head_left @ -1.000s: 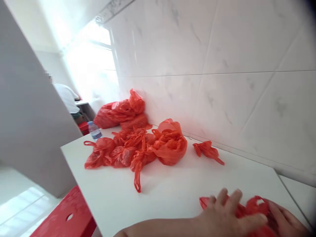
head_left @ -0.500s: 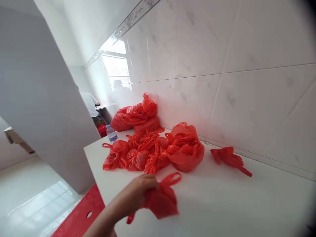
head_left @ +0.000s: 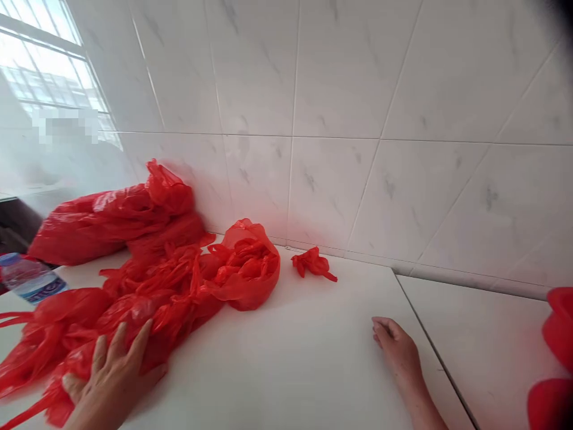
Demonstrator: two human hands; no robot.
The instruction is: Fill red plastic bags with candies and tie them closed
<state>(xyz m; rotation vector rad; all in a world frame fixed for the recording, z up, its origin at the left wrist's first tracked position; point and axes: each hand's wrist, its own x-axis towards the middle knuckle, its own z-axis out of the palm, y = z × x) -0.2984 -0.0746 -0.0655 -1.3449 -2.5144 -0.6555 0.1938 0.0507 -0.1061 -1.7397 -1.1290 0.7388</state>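
Fingers [head_left: 117, 345] spread and palm down, a left hand [head_left: 110, 387] lies open on the near side of a heap of bundled red plastic bags [head_left: 134, 307], touching the thin film; whether it grips any of it cannot be told. Well apart, a right hand [head_left: 397, 346] reaches over a white tabletop [head_left: 277, 358], closed, its fingers curled in and tips drawn together. The heap lies far to its left, and a broad stretch of white surface between the two hands gives the widest room for movement. Just right of that hand, a dark seam [head_left: 431, 340] slants back to the wall, where a second white surface [head_left: 483, 346] begins. Two blurred red shapes [head_left: 559, 325] are cut off at far right.

Farther back, an open-mouthed red bag [head_left: 246, 272] stuffed with red plastic touches the heap's right end; a small knotted red bag [head_left: 312, 263] lies beside it, apart, near the wall. At left, a blue-capped water bottle [head_left: 33, 283] borders the bags. A large red plastic sack [head_left: 111, 221] bulks against the marbled tile wall [head_left: 335, 89], which bounds the table's back edge. A bright barred window [head_left: 40, 65] shows at upper left.
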